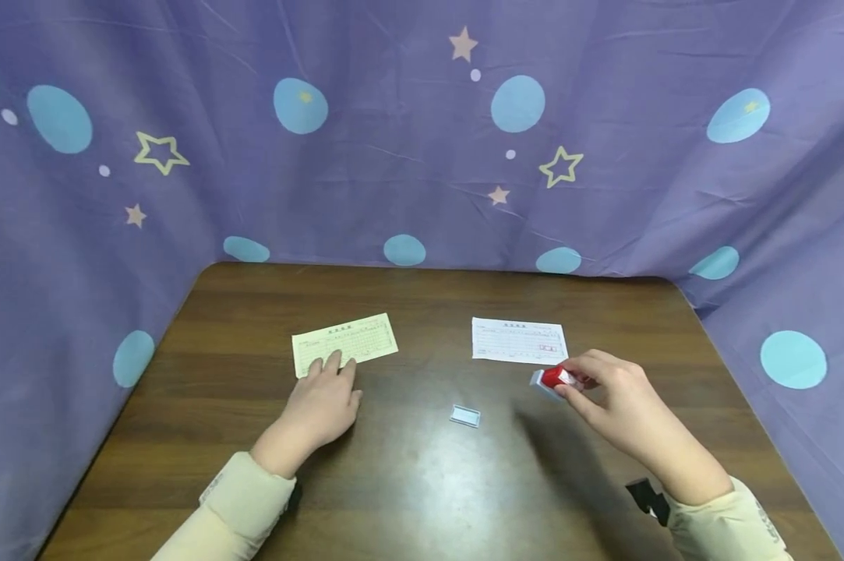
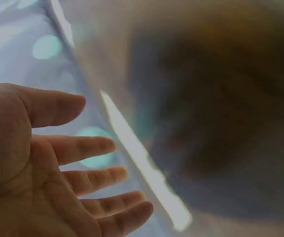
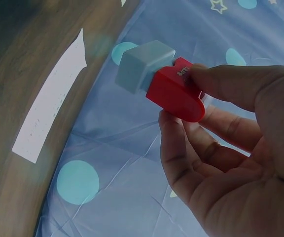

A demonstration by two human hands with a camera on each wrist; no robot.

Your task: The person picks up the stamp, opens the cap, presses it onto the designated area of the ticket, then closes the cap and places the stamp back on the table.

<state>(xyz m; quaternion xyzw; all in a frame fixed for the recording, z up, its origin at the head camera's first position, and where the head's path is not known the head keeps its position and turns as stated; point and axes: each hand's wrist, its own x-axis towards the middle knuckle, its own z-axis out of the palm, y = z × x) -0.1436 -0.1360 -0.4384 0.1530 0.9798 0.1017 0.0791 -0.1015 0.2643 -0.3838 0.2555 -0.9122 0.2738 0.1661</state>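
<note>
My right hand (image 1: 621, 401) pinches a rubber stamp (image 3: 174, 86) by its red handle, thumb on one side and fingers on the other. The stamp's pale blue block points away from the palm, and in the head view it is held just below a white printed slip (image 1: 513, 341). A small red stamp mark (image 1: 548, 348) shows at that slip's lower right. My left hand (image 1: 321, 405) has its fingertips at the lower edge of a yellow printed slip (image 1: 347, 340). In the left wrist view the left hand's fingers (image 2: 97, 180) are spread and nearly straight.
Between the hands, a small pale blue rectangular cap (image 1: 465, 416) lies on the brown wooden table (image 1: 393, 491). A purple curtain (image 1: 407, 156) with stars and blue dots surrounds the table's back and sides. A black strap (image 1: 648, 500) shows at the right wrist.
</note>
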